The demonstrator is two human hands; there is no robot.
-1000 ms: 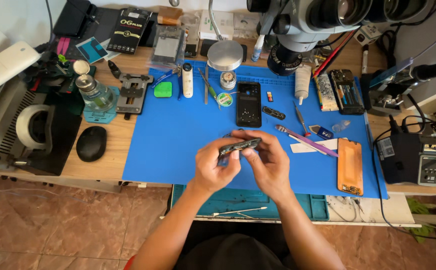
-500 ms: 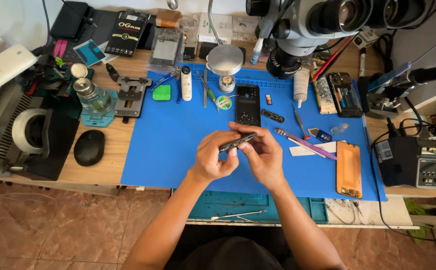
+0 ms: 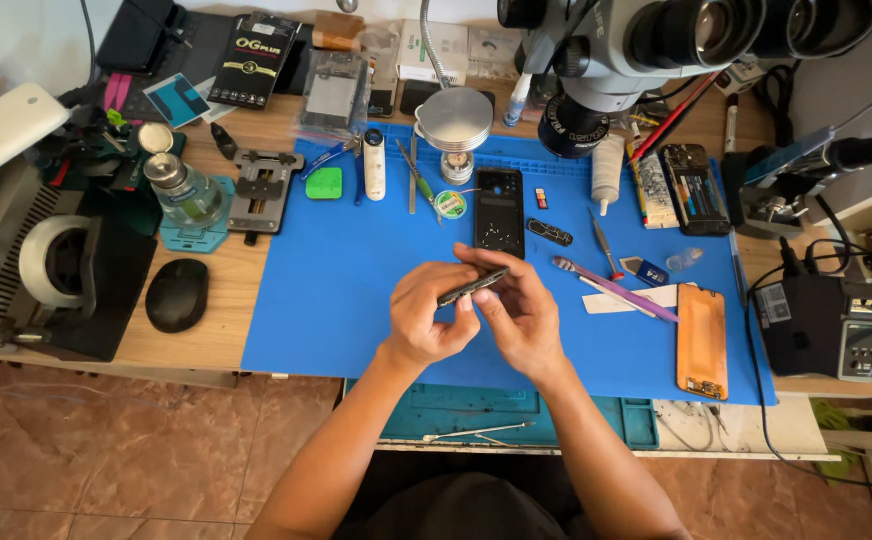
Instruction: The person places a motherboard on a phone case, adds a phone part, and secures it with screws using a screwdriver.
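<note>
Over the middle of the blue mat (image 3: 336,300), both hands are up off the surface and working together on a thin dark phone frame (image 3: 472,285), held edge-on and tilted, its right end higher. The left hand (image 3: 431,318) has its fingers curled and clamped on the lower left end of the frame, thumb against it from below. The right hand (image 3: 518,315) pinches the upper end, fingertips closed over the top edge, so the frame is gripped between the two hands and clear of the mat. Just beyond the hands, farther up the mat, a black phone (image 3: 499,210) lies flat, with a small dark part (image 3: 549,232) just to its right. To the right of the hands a purple brush (image 3: 616,288) lies slanted on the mat, and beyond that, near the mat's right edge, an orange back cover (image 3: 702,340) lies flat. At the mat's far edge a round metal lamp head (image 3: 453,118) stands, and the microscope (image 3: 636,50) hangs over the far right corner. Off the mat's left edge, on the wooden bench, a black mouse (image 3: 177,294) sits well apart from the hands.
</note>
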